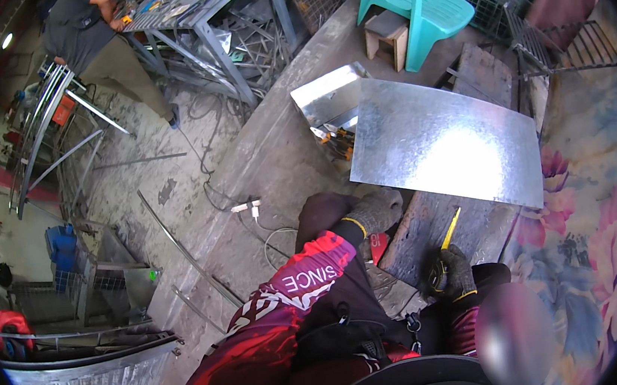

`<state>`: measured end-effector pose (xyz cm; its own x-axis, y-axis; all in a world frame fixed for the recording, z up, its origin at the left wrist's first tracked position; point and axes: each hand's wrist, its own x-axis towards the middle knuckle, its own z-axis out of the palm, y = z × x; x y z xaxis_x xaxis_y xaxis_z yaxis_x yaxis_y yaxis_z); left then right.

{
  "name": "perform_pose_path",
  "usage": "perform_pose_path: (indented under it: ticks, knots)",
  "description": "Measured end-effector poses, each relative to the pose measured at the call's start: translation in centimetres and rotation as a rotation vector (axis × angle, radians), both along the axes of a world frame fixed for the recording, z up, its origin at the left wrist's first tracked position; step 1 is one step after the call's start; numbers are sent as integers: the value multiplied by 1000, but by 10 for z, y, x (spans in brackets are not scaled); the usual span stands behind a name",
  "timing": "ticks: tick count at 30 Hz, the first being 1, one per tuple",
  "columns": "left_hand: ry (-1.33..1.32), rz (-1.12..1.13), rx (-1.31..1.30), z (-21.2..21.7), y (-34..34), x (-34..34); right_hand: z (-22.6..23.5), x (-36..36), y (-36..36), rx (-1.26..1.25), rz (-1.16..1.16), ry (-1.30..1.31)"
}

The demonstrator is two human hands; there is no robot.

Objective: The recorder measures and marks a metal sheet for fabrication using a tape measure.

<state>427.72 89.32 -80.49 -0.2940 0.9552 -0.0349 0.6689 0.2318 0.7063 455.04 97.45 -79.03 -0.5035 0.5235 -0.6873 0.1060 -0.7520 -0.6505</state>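
My right hand [458, 273], in a dark grey knit glove, is closed around a tape measure [438, 276] with a dark case. A short length of its yellow blade [450, 229] sticks out over the worn wooden board [422, 237]. My left hand [380, 211], gloved in grey with a yellow cuff, is just left of the board, below the near left corner of a shiny sheet of metal [400, 130]. The left fingers are turned down and mostly hidden. That sheet lies across the board, apart from the tape blade. A small red object [380, 246] shows below my left hand.
A bent metal piece [328, 93] and orange-handled tools [337, 143] sit by the sheet's left edge. Beyond are a wooden stool [385, 30] and a turquoise chair [420, 0]. Floral cloth [608, 251] spreads at right. A power strip [246, 206] lies left; another person [97, 42] stands at a bench.
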Motion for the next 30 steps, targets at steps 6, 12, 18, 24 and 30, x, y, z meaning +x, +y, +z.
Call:
perform_pose_path:
  ticks: [6,12,18,24,30]
  knots:
    - [-51,23,25,-6,8,-2,-2,0,2,-16,34,34]
    - [-32,34,14,-7,8,-2,-5,2,4,-11,64,67]
    - [-18,43,-27,-14,8,-3,-8,3,3,53,122,39]
    - [51,40,39,-25,9,-2,-9,1,2,-14,67,57]
    - [31,23,40,-26,5,-2,-10,5,1,-39,43,57]
